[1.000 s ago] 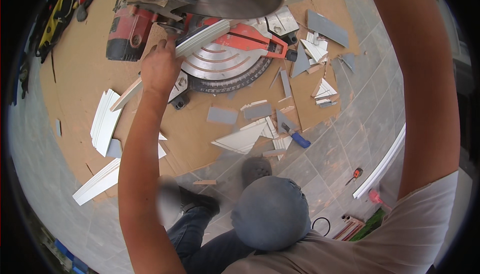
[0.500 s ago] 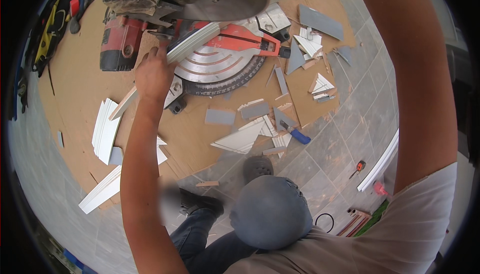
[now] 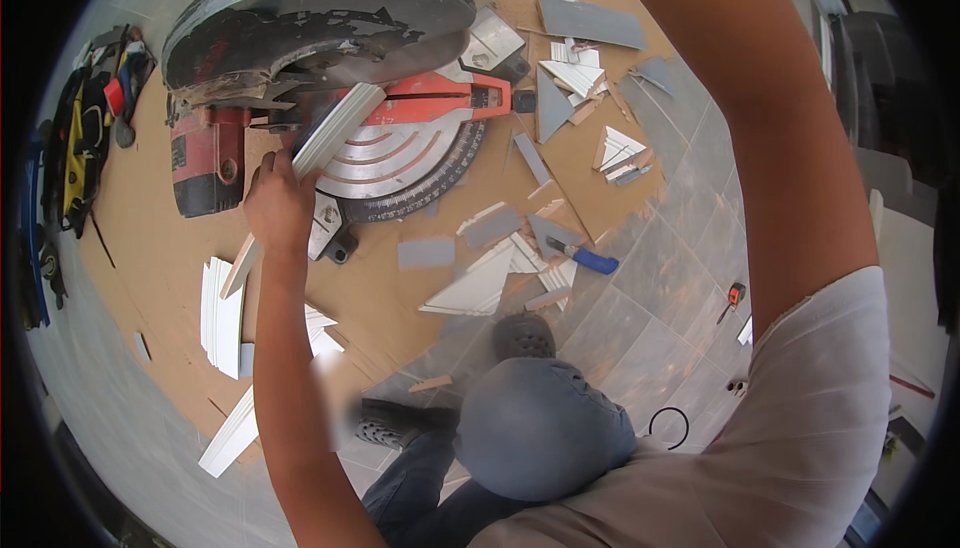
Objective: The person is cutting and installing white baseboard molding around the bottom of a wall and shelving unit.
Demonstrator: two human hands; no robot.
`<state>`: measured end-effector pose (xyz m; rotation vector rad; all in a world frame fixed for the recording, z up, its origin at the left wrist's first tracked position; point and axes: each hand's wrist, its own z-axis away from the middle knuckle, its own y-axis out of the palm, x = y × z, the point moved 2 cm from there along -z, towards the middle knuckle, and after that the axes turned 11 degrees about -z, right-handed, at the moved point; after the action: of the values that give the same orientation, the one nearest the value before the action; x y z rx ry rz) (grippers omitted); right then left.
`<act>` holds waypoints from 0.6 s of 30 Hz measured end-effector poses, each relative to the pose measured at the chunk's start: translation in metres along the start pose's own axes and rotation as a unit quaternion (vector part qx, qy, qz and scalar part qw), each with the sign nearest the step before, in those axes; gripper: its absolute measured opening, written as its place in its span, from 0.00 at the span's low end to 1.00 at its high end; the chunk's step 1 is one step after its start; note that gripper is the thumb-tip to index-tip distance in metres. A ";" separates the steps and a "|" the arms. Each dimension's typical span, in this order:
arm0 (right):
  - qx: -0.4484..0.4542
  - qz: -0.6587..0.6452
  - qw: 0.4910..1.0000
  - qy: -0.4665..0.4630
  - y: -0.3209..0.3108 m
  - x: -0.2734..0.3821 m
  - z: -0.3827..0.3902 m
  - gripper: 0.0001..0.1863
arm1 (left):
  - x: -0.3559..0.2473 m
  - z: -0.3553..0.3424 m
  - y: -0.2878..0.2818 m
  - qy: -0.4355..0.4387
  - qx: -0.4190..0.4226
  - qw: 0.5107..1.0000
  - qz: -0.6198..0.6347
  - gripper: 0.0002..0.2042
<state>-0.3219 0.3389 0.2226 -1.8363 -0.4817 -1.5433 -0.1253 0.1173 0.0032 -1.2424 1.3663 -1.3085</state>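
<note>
My left hand (image 3: pixel 280 203) is closed around a long strip of white profiled moulding (image 3: pixel 340 128), its fingers hidden on the far side. The strip lies slanted across the base of a red and grey mitre saw (image 3: pixel 400 163). Its far end sits beneath the saw's round blade guard (image 3: pixel 310 33), and its near part (image 3: pixel 240 266) runs out past my wrist toward the lower left. My raised right forearm (image 3: pixel 690 18) leaves the picture at the top edge, so the right hand is out of sight.
Several white moulding offcuts (image 3: pixel 470 283) and grey pieces (image 3: pixel 590 23) lie on the cardboard (image 3: pixel 370 298). A blue-handled tool (image 3: pixel 590 260) rests among them. A tool bag (image 3: pixel 85 148) stands at far left. An orange tool (image 3: pixel 735 296) lies on the tiles. My knee (image 3: pixel 540 428) is close by.
The view has shifted, bringing more of the saw head into sight. The head appears lower over its base. My left hand keeps its grip on the moulding; the right arm remains raised.
</note>
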 end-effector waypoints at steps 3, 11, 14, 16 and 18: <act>0.043 -0.030 0.998 -0.038 -0.002 -0.005 0.014 0.18 | -0.003 -0.001 0.003 -0.003 0.013 1.000 -0.007 0.20; -0.004 -0.046 0.996 -0.074 -0.008 -0.027 0.055 0.17 | 0.001 0.002 0.007 -0.005 -0.006 0.999 -0.039 0.19; -0.016 -0.098 0.990 -0.096 -0.013 -0.044 0.061 0.16 | -0.003 0.001 0.003 -0.009 -0.007 0.999 -0.034 0.20; -0.013 -0.122 0.988 -0.098 -0.013 -0.052 0.068 0.16 | 0.000 0.002 0.003 -0.015 -0.003 0.999 -0.049 0.20; -0.009 -0.145 0.985 -0.096 -0.015 -0.058 0.075 0.15 | -0.002 0.002 0.003 -0.021 0.003 0.998 -0.061 0.20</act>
<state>-0.2912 0.4100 0.1657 -2.0084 -0.8618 -1.5645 -0.1234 0.1187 0.0001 -1.3591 1.2721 -1.3610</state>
